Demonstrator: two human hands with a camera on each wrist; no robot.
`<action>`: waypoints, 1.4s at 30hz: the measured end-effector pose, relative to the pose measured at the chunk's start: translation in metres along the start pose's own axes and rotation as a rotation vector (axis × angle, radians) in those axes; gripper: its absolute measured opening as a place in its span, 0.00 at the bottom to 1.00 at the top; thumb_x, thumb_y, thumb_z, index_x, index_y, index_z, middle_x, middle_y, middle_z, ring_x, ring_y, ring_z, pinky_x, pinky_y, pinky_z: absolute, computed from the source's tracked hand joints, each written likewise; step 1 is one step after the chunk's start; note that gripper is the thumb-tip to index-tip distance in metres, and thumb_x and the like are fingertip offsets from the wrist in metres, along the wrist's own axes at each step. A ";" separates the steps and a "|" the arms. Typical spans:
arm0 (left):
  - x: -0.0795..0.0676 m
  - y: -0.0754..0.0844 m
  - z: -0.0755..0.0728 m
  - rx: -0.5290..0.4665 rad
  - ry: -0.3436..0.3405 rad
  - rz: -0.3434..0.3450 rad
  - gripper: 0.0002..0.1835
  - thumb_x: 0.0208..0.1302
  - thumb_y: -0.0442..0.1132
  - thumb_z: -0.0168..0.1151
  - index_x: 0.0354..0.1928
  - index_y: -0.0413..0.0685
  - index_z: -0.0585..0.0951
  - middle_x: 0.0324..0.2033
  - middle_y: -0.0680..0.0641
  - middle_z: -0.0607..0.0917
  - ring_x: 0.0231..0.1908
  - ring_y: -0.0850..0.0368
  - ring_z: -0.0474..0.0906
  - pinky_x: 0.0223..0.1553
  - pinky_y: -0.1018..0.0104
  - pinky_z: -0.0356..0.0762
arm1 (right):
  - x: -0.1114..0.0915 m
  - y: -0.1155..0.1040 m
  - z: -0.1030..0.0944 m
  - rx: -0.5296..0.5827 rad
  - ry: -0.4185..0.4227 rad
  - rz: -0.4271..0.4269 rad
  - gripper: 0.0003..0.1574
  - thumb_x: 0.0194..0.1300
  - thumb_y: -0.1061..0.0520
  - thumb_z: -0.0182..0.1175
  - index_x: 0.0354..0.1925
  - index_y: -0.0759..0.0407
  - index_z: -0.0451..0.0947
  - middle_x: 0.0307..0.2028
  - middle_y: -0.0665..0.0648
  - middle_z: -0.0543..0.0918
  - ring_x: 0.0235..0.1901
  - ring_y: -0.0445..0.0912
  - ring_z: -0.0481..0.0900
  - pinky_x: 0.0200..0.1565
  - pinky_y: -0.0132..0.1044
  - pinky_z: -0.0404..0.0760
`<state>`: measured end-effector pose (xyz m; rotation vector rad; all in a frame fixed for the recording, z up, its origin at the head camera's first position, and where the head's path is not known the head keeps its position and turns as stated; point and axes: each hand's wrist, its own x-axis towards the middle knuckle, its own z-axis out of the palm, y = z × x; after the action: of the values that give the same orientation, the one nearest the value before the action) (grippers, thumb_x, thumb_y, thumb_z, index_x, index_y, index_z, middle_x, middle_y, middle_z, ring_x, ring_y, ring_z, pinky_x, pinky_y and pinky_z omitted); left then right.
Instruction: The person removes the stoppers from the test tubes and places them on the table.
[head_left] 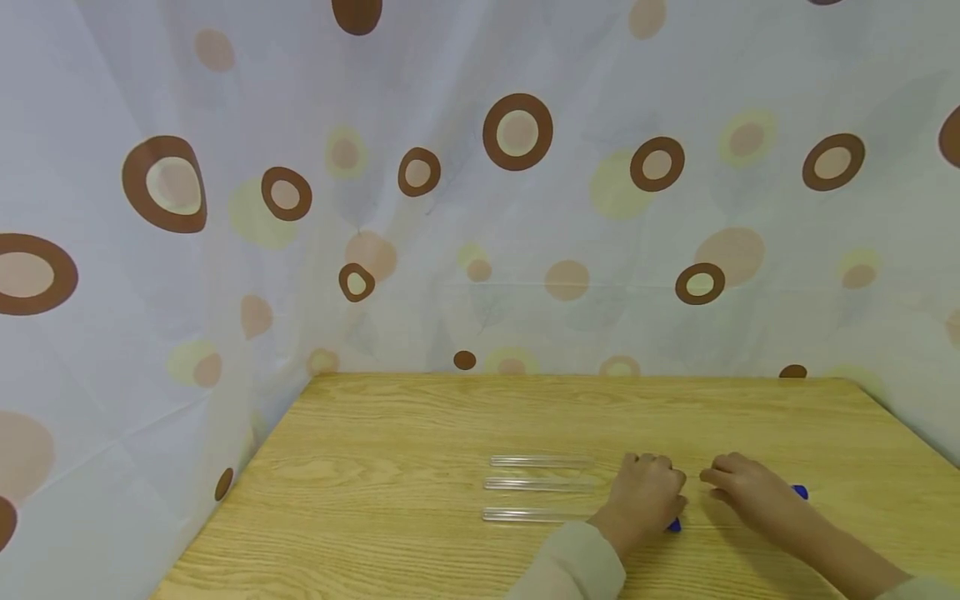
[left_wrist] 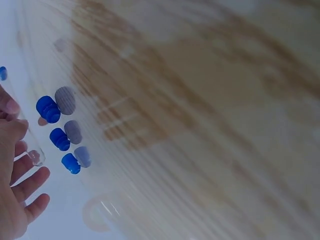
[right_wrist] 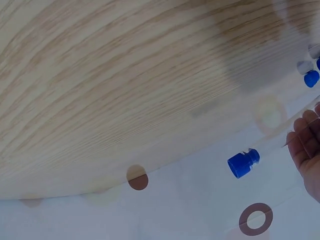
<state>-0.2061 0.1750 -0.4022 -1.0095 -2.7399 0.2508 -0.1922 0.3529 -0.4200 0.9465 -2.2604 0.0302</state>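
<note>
A clear test tube with a blue stopper spans the two hands above the table. My left hand pinches it near its rounded end, thumb against fingers, with the other fingers spread. My right hand holds it farther along, and the stopper pokes out past that hand. Three loose blue stoppers stand in a row under the hands. In the head view the left hand hides most of them, leaving one blue edge. To the left lie three clear tubes.
The wood-grain table carries everything. A white curtain with brown and yellow circles rises behind the table and along its sides.
</note>
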 end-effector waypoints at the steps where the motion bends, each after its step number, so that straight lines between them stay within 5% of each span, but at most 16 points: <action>1: 0.000 0.000 0.000 -0.003 -0.002 -0.004 0.13 0.62 0.61 0.53 0.47 0.75 0.77 0.42 0.69 0.78 0.45 0.73 0.75 0.49 0.76 0.71 | 0.001 -0.001 0.001 0.009 0.004 -0.005 0.35 0.66 0.40 0.30 0.26 0.59 0.78 0.23 0.49 0.72 0.24 0.42 0.69 0.23 0.26 0.71; 18: -0.005 -0.005 0.001 0.016 0.034 0.036 0.10 0.63 0.57 0.55 0.43 0.69 0.80 0.33 0.66 0.77 0.34 0.74 0.72 0.34 0.85 0.71 | 0.017 -0.019 0.008 0.069 0.072 -0.032 0.38 0.66 0.41 0.28 0.25 0.61 0.78 0.23 0.49 0.73 0.23 0.39 0.68 0.24 0.21 0.69; 27: -0.008 -0.008 0.002 -0.049 0.041 0.044 0.07 0.62 0.52 0.58 0.39 0.66 0.81 0.32 0.65 0.77 0.34 0.74 0.72 0.36 0.87 0.71 | 0.020 -0.022 0.006 0.081 0.052 -0.042 0.37 0.65 0.41 0.29 0.25 0.61 0.78 0.23 0.49 0.72 0.23 0.37 0.66 0.23 0.20 0.67; 31: -0.009 -0.010 0.002 -0.053 0.062 0.044 0.06 0.61 0.51 0.59 0.38 0.65 0.82 0.33 0.65 0.78 0.34 0.75 0.72 0.35 0.87 0.72 | 0.020 -0.023 0.007 0.063 0.040 -0.037 0.19 0.59 0.47 0.55 0.26 0.61 0.78 0.23 0.49 0.73 0.24 0.38 0.68 0.23 0.21 0.70; 33: -0.010 -0.011 0.002 -0.056 0.064 0.040 0.06 0.61 0.50 0.59 0.39 0.65 0.82 0.33 0.66 0.79 0.35 0.75 0.73 0.35 0.87 0.72 | 0.021 -0.024 0.007 0.056 0.040 -0.028 0.18 0.58 0.47 0.56 0.26 0.61 0.79 0.23 0.49 0.73 0.24 0.39 0.68 0.23 0.21 0.70; 35: -0.011 -0.012 0.001 -0.062 0.075 0.044 0.07 0.62 0.51 0.58 0.40 0.65 0.82 0.34 0.66 0.79 0.35 0.75 0.74 0.35 0.87 0.73 | 0.021 -0.025 0.007 0.053 0.045 -0.017 0.20 0.60 0.46 0.54 0.26 0.61 0.79 0.23 0.49 0.73 0.24 0.39 0.68 0.23 0.22 0.70; 38: -0.011 -0.016 0.001 -0.064 0.086 0.050 0.07 0.61 0.51 0.60 0.40 0.66 0.82 0.33 0.66 0.79 0.34 0.74 0.74 0.34 0.86 0.73 | 0.023 -0.027 0.007 0.056 0.073 -0.010 0.36 0.65 0.40 0.32 0.25 0.61 0.79 0.23 0.49 0.74 0.23 0.38 0.68 0.24 0.21 0.69; 42: -0.011 -0.020 0.002 -0.013 0.132 0.066 0.05 0.59 0.51 0.63 0.36 0.66 0.82 0.30 0.65 0.79 0.32 0.73 0.74 0.31 0.85 0.72 | 0.024 -0.028 0.007 0.058 0.097 -0.002 0.38 0.65 0.39 0.30 0.26 0.60 0.79 0.23 0.49 0.75 0.24 0.38 0.69 0.26 0.18 0.67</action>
<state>-0.2108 0.1527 -0.4013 -1.0816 -2.5970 0.1703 -0.1905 0.3154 -0.4169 0.9570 -2.1795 0.1384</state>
